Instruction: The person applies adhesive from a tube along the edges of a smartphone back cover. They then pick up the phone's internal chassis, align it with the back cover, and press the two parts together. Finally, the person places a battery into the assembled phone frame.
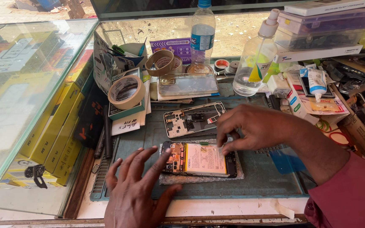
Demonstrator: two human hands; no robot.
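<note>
Opened black smartphone with pale battery (199, 159) lies mid-mat on bubble wrap; left hand (136, 190), fingers spread, steadies its eight-o'clock corner; right hand (250, 128) pinches at two o'clock. Grey phone frame (193, 118) crowds twelve o'clock; bare green mat (271, 177) lies at four.

Yellow boxes (58, 135) stand stacked at the left, under the glass. A purple card (177, 47) leans at upper centre. White flat boxes (317, 52) lie at upper right.
</note>
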